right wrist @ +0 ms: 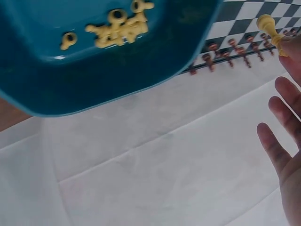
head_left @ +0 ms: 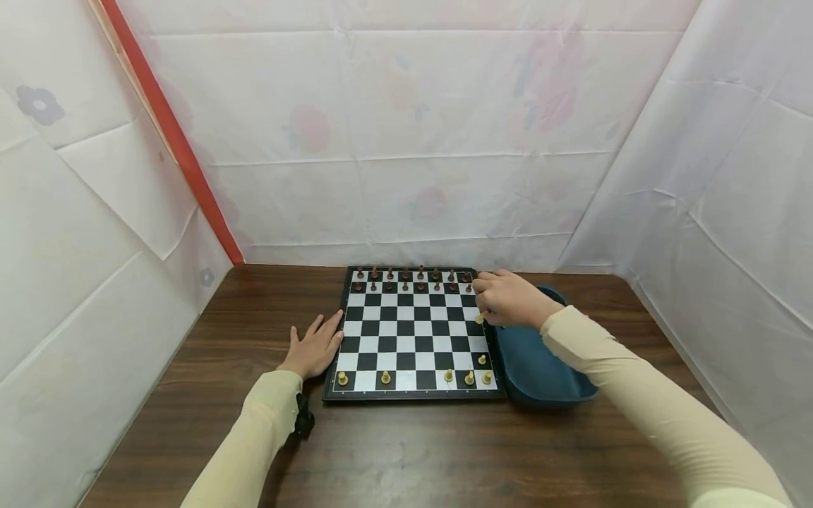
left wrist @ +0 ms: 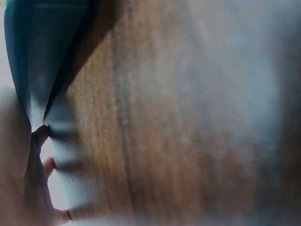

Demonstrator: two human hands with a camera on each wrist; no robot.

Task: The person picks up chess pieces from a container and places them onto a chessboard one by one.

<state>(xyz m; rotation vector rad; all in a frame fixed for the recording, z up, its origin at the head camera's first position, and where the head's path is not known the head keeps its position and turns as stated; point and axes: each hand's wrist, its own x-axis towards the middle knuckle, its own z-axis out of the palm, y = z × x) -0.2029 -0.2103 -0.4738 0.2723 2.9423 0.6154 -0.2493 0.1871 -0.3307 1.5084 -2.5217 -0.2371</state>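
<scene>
A black-and-white chessboard (head_left: 406, 344) lies on the table. My right hand (head_left: 511, 298) pinches a pale yellow chess piece (right wrist: 268, 26) between thumb and fingertips at the board's right edge; in the right wrist view the other fingers are spread apart. My left hand (head_left: 313, 348) lies with spread fingers beside the board, fingertips touching its left edge. Dark reddish chess pieces (head_left: 405, 275) stand in two rows at the far end. On the near rows are several yellow pieces, among them one (head_left: 385, 377) left of centre and one (head_left: 482, 360) at the right.
A blue-green bin (head_left: 543, 363) stands against the board's right side, beneath my right forearm. Several yellow chess pieces (right wrist: 117, 30) lie heaped inside it. White sheets (head_left: 406, 141) hang behind and on both sides of the wooden table (head_left: 406, 451).
</scene>
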